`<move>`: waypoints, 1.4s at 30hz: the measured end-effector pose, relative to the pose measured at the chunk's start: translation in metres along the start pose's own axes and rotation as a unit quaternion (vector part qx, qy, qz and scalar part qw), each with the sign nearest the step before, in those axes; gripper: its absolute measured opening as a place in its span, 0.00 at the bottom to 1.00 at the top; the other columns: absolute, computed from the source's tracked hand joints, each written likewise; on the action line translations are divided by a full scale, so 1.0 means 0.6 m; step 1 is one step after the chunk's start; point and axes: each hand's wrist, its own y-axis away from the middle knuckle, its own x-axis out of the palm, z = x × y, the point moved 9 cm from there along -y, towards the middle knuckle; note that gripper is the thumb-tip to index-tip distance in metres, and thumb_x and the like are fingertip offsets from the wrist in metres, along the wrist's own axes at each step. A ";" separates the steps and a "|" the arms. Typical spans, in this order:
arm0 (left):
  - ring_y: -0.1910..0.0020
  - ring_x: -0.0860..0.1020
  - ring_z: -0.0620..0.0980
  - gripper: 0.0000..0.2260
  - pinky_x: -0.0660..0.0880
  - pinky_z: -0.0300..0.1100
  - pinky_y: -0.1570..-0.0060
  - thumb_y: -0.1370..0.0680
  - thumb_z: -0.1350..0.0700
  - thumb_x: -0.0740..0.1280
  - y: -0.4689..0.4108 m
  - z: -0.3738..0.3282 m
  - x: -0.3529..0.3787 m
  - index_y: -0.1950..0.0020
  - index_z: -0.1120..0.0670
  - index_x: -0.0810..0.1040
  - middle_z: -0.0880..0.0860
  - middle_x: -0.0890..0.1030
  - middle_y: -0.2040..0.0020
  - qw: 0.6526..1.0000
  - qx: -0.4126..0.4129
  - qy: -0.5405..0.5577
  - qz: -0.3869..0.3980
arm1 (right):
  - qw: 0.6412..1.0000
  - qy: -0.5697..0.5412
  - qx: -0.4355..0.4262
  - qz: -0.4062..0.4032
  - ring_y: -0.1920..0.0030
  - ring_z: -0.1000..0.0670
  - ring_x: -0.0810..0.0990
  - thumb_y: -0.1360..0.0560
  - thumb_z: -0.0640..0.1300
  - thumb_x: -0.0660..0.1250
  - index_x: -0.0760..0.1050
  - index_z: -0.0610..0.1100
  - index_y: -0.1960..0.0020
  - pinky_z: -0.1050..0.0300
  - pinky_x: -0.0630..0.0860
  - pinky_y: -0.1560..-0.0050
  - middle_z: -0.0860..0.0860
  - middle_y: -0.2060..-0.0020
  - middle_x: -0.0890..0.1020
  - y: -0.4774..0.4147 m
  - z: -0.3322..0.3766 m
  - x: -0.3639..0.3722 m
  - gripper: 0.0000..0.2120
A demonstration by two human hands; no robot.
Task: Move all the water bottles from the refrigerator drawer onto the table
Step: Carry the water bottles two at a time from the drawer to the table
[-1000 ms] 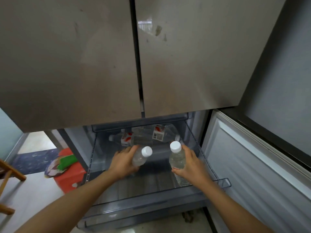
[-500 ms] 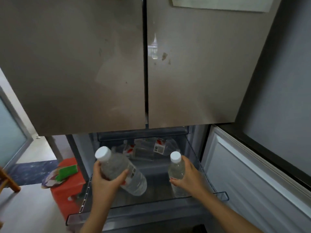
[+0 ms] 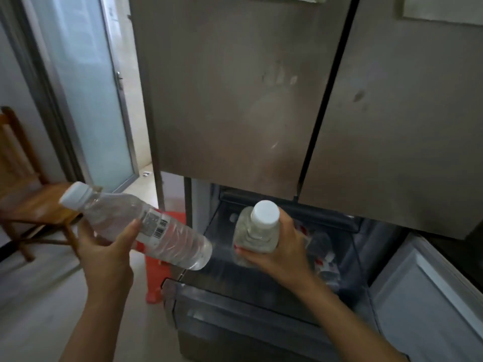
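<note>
Lifted higher: left hand grips tilted bottle, right hand upright bottle; stool beside drawer.

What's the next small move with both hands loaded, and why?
Likely carry both bottles toward the table, which is out of view. The left hand holds a tilted bottle left of the drawer; the right hand grips an upright bottle above it. More bottles lie inside.

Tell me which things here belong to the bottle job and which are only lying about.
Job: tilted bottle, left hand; upright bottle, right hand; remaining bottles, drawer.
Lying about: wooden chair, red stool, glass door.
</note>
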 end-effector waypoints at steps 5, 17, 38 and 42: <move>0.46 0.79 0.48 0.23 0.77 0.50 0.46 0.35 0.54 0.73 0.005 -0.035 -0.157 0.41 0.49 0.74 0.46 0.80 0.47 0.988 0.026 0.004 -0.153 | 0.986 -0.146 -0.049 0.065 0.45 0.75 0.68 0.46 0.59 0.75 0.57 0.65 0.42 0.76 0.71 0.47 0.78 0.46 0.68 -0.047 0.096 0.085 0.39; 0.60 0.77 0.42 0.18 0.75 0.28 0.65 0.31 0.68 0.71 0.154 -0.103 -0.402 0.48 0.53 0.71 0.48 0.77 0.56 0.904 0.047 -0.189 -0.381 | 0.900 -0.234 -0.062 0.363 0.47 0.58 0.74 0.41 0.42 0.80 0.61 0.60 0.44 0.57 0.74 0.44 0.62 0.48 0.72 0.000 0.190 0.394 0.37; 0.52 0.75 0.39 0.30 0.73 0.42 0.51 0.42 0.53 0.79 0.411 -0.107 -0.390 0.46 0.42 0.70 0.41 0.77 0.51 0.831 -0.031 -0.327 -0.450 | 0.791 -0.149 -0.226 0.549 0.42 0.50 0.73 0.39 0.49 0.78 0.59 0.49 0.32 0.56 0.74 0.44 0.50 0.40 0.73 0.162 0.173 0.466 0.41; 0.51 0.77 0.41 0.29 0.74 0.39 0.55 0.49 0.41 0.74 0.502 -0.117 -0.377 0.50 0.36 0.71 0.42 0.79 0.51 0.807 -0.045 -0.330 -0.487 | 0.765 -0.154 -0.258 0.570 0.42 0.49 0.74 0.38 0.50 0.77 0.59 0.48 0.32 0.52 0.75 0.44 0.49 0.39 0.72 0.215 0.184 0.446 0.42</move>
